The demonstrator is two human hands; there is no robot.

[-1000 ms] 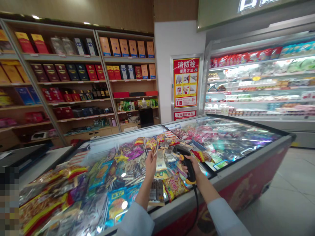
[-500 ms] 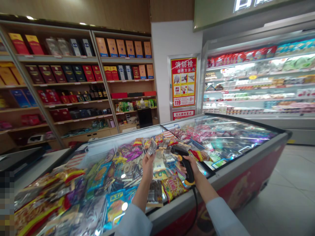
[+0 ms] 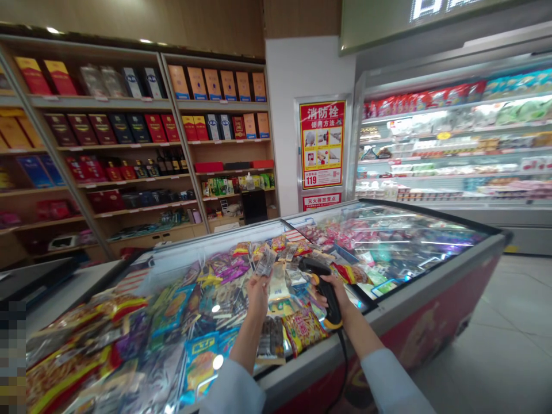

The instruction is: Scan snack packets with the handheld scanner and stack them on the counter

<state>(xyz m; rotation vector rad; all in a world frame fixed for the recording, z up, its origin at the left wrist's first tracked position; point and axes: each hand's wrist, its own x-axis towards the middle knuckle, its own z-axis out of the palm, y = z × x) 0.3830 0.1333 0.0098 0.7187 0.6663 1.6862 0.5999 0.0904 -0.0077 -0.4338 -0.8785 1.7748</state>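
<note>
Near the centre, my left hand (image 3: pixel 257 290) pinches a small clear packet (image 3: pixel 265 262) by its lower end, above the freezer's glass top. My right hand (image 3: pixel 334 293) is wrapped round the grip of a black and yellow handheld scanner (image 3: pixel 321 270), whose head points left toward the packet. The scanner's cable hangs down over the freezer's front edge. Below my hands, a yellow and red snack bag (image 3: pixel 304 329) lies beside a dark packet (image 3: pixel 271 339).
The chest freezer (image 3: pixel 414 287) spans the front, with many snack bags (image 3: pixel 73 368) at its left. Behind stand shelves of boxes (image 3: pixel 107 103), a red fire hydrant sign (image 3: pixel 321 144) and a lit refrigerated display (image 3: pixel 457 201). A counter (image 3: pixel 81 293) is at far left.
The packet in my left hand has turned slightly, showing more of its flat side, and that hand has shifted a little left. My right hand and the scanner are almost unmoved.
</note>
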